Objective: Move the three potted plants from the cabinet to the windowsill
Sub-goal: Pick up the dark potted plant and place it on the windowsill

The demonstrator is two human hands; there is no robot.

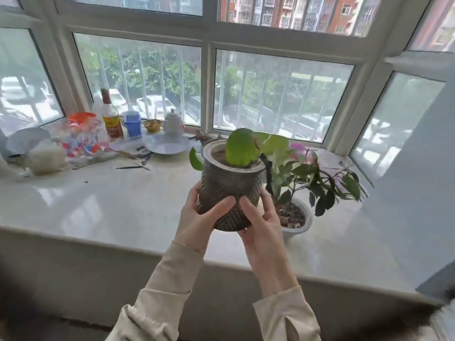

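Both hands close around a dark, dimpled pot [229, 193] with a broad green leaf, the left hand [199, 222] wrapping its near-left flank and the right hand [261, 225] cupping its lower right side, fingers [248, 207] pressed to the textured wall. The pot is held in the air above the pale stone windowsill [123, 205], tilted a little away from the person and not yet set down. Just to the right of the grip, partly behind the right hand, a white pot [299, 223] with a dark-leaved, pink-tinged plant already stands on the sill, so one plant appears delivered and this looks to be the second. A third potted plant is nowhere in view (nor is the cabinet), so it probably remains to be fetched. Well off to the upper left of the grip, a bottle [110, 116], a white teapot [173, 123], a blue container [133, 124] and plates crowd the far corner by the window, leaving bare sill directly beneath and left of the held pot.
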